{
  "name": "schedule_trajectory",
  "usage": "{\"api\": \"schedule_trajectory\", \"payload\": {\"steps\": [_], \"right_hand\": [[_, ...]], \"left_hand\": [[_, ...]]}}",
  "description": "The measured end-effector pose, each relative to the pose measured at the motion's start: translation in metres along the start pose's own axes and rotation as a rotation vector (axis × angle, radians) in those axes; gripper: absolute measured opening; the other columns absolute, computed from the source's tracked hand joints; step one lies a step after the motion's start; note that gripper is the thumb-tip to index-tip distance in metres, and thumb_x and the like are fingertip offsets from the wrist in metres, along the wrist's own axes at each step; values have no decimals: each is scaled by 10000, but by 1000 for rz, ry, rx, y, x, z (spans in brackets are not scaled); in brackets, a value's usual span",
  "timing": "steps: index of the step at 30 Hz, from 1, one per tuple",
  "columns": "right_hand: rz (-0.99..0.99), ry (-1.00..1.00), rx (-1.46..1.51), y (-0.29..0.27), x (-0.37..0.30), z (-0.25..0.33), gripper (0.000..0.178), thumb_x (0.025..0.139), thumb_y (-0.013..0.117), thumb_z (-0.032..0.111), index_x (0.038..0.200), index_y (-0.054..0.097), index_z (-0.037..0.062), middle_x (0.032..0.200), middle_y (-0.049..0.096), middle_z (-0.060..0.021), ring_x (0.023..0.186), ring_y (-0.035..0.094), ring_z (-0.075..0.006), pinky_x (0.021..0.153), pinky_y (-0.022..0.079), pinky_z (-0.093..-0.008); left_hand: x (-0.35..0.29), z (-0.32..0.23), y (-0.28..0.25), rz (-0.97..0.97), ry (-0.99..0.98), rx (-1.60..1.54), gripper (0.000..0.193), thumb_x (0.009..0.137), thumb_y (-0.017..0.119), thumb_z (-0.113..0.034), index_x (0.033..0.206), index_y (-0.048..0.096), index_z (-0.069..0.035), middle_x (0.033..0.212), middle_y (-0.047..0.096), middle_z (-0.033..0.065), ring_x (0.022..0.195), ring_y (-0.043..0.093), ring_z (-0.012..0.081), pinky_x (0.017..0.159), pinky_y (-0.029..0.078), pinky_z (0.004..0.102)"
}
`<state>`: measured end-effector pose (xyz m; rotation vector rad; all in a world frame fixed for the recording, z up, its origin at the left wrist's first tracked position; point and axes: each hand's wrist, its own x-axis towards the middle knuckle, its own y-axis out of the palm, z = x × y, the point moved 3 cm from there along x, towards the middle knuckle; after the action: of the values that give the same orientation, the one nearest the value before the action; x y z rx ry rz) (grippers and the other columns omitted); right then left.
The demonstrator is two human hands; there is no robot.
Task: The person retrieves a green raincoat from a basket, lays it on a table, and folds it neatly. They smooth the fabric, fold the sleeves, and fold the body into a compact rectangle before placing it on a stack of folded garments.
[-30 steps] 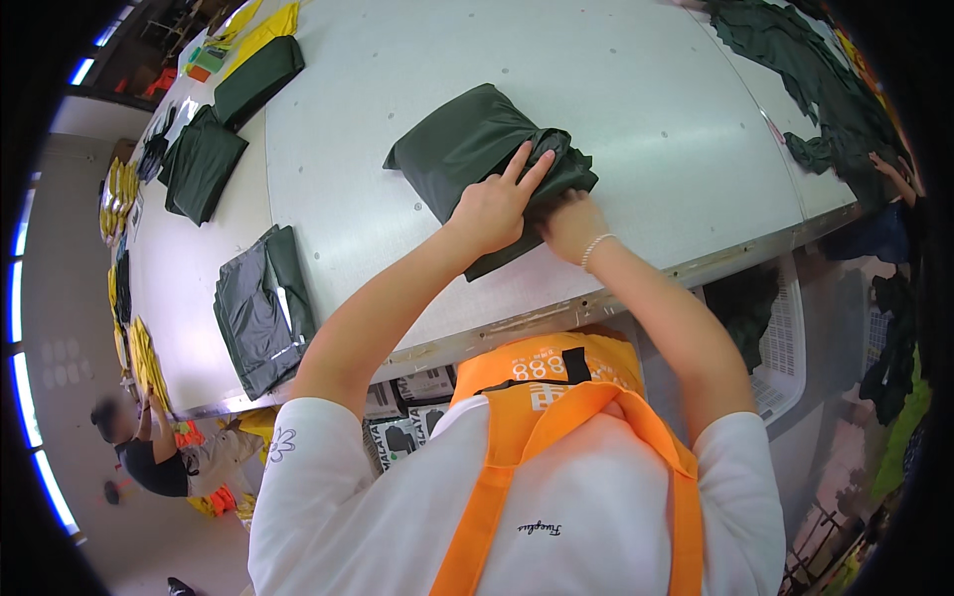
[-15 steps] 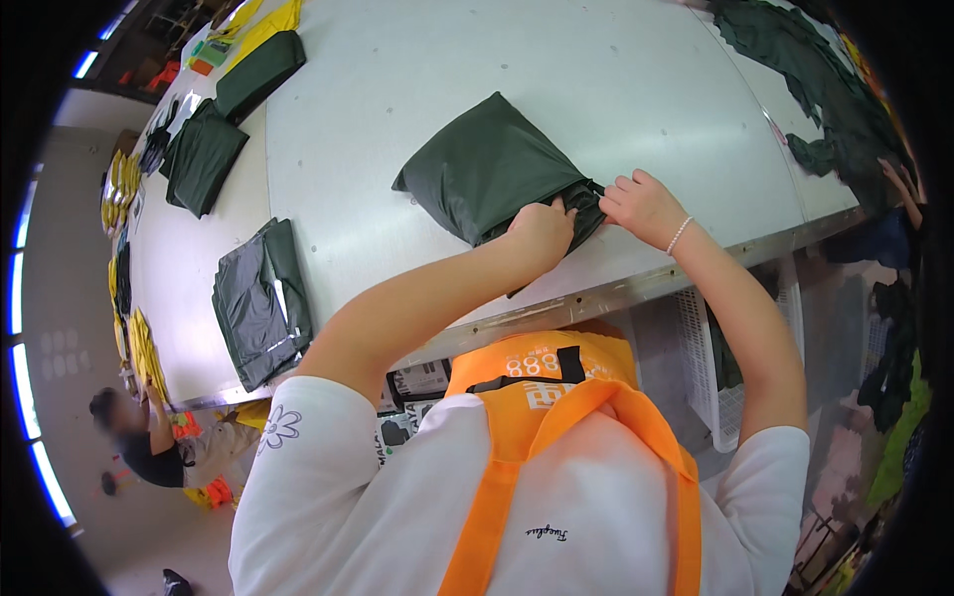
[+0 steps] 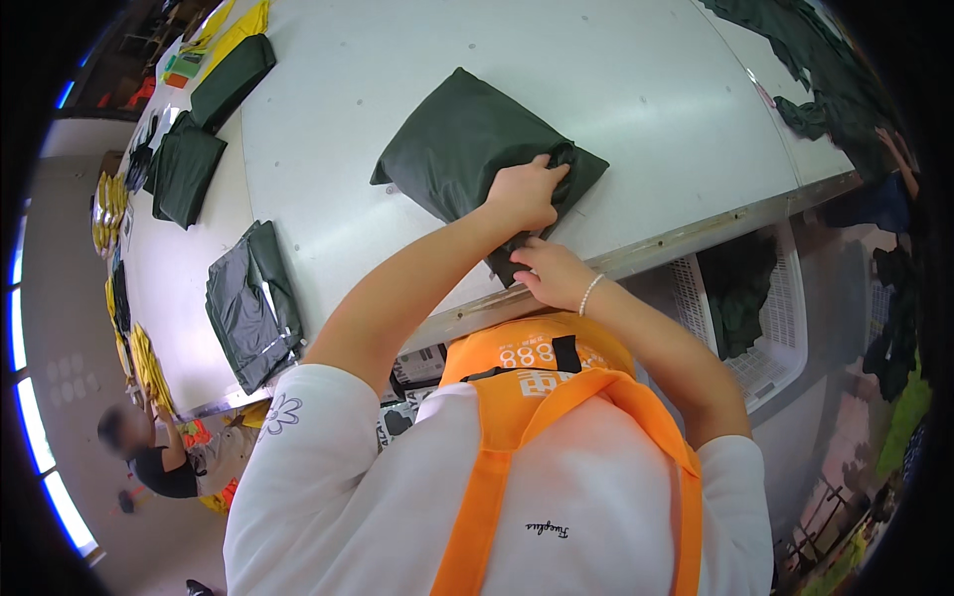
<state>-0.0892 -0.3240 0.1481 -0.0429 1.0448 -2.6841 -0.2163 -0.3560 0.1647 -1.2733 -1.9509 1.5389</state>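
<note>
A plump, squarish dark green pouch (image 3: 452, 144) of smooth, thin fabric lies on the pale table in front of me. At its near right side, my left hand (image 3: 527, 194) presses on the gathered edge, fingers curled into the folds. Closer to the table edge, my right hand (image 3: 555, 273), with a beaded bracelet at the wrist, pinches the pouch's near corner between thumb and fingers. Part of the gathered fabric is hidden under my left hand.
Folded dark green bundles (image 3: 189, 169) lie at the left, with another folded stack (image 3: 253, 308) nearer me. Loose dark green fabric (image 3: 795, 50) spreads at the far right. Below the table edge (image 3: 696, 233) stands a white plastic basket (image 3: 780, 348) holding green fabric. A person (image 3: 164, 457) is at the left.
My right hand has moved from the pouch's right corner down and left to its near corner. My left hand has shifted slightly up along the edge. The right corner now lies free, spread out.
</note>
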Motion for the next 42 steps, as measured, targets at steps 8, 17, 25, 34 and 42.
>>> {"api": "schedule_trajectory", "payload": {"steps": [8,17,25,34,42], "right_hand": [[-150,-54,147,-30,-7,6,97,788,616,87,863,666,51,869,594,-100,808,596,-313,703,484,-384],[-133,99,-58,-93,-54,-14,56,791,600,97,814,649,84,867,567,-63,791,596,-290,683,478,-392],[-173,104,-81,-78,-74,-34,39,784,577,73,769,587,39,884,544,-98,798,573,-311,675,481,-397],[-709,363,-152,-86,-49,-37,138,828,603,143,922,589,41,888,554,-122,839,584,-338,691,496,-410],[-470,426,-356,-73,-8,-70,114,891,546,170,938,577,71,818,608,-133,723,608,-347,621,494,-447]], "left_hand": [[0,-6,35,-289,-92,79,560,794,568,-113,1342,454,-116,1332,436,170,849,633,260,712,548,358],[-17,-24,10,136,489,-595,207,695,694,-20,887,617,-33,958,508,79,811,574,198,696,501,303],[-3,-66,38,-203,205,-280,223,710,651,-184,869,571,-51,904,556,114,906,571,315,725,495,401],[21,-19,5,-523,189,86,560,827,615,-258,1345,449,-122,1348,462,153,1192,465,301,965,373,429],[-32,-22,21,-253,5,-4,562,867,558,-397,1376,427,-198,1417,380,135,1236,413,291,990,335,470]]}}
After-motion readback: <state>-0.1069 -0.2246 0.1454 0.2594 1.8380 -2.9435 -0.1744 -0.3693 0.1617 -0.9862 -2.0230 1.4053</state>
